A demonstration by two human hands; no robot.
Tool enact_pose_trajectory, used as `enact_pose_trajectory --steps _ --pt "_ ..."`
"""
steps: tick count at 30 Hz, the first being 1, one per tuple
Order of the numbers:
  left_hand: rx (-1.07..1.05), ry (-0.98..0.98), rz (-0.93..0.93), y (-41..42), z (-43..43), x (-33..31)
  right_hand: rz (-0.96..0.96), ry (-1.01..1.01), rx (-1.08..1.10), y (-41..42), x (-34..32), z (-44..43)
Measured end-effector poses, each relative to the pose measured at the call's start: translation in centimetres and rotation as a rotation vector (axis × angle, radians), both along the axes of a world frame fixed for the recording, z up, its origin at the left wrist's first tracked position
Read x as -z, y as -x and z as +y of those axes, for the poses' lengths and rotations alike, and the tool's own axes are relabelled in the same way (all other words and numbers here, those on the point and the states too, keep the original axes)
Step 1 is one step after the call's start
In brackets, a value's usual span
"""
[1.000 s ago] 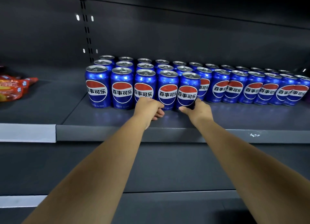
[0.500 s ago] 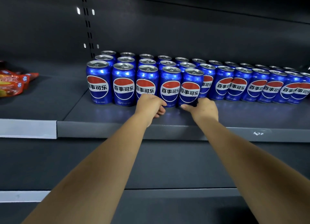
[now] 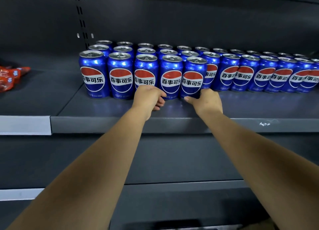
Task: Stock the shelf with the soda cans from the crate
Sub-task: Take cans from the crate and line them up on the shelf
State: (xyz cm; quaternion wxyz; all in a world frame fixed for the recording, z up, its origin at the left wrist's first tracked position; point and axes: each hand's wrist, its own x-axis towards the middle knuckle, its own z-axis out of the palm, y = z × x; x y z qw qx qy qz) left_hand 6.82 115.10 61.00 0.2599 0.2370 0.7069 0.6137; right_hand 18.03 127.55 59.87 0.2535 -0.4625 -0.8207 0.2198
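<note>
Right hand [image 3: 205,101] wrapped round base of end can [image 3: 193,78], front row, set back from shelf [image 3: 172,125] lip. Left hand [image 3: 148,97] curled by neighbour can [image 3: 170,76], can't tell if gripping. Bare shelf to the right.

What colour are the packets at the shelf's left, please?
The plastic packets are mainly red; head view.

Dim scene, bright glints on the cans [image 3: 170,76].
Light falls from above and in front: white glare streaks the blue sides and lids, and bluish reflections lie on the shelf [image 3: 259,109] just before them. The back wall [image 3: 189,19] in the upper frame sinks to near black. Wide-angle bend curves the shelf edge and leans the cans at the right edge, where they go soft; the forearms [image 3: 96,169] at the bottom are slightly blurred.
</note>
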Motion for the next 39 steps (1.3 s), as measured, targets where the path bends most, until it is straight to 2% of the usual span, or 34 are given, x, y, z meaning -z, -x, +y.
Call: enact_pose_trajectory --steps 6,10,14,20,29,39 --pt "0.014 0.067 0.119 -1.3 -0.9 -0.4 -0.085 -0.020 -0.091 -2.5 -0.9 -2.3" --pt "0.076 0.158 0.343 -3.4 -2.9 -0.3 -0.174 -0.096 -0.219 -5.4 -1.3 -5.3" --pt "0.074 0.194 0.518 -6.0 -4.8 -0.4 -0.159 -0.056 -0.255 -8.4 -2.0 -7.4" --pt "0.103 0.438 0.742 -10.4 -7.3 0.6 -0.143 -0.021 -0.291 -12.9 -1.5 -9.3" --pt "0.196 0.620 0.684 -18.4 -9.6 5.5 -0.344 0.056 -0.415 -19.8 3.0 -10.6" --pt "0.219 0.686 0.507 -22.3 -11.9 11.1 -0.526 0.213 -0.485 -23.6 7.8 -12.5"
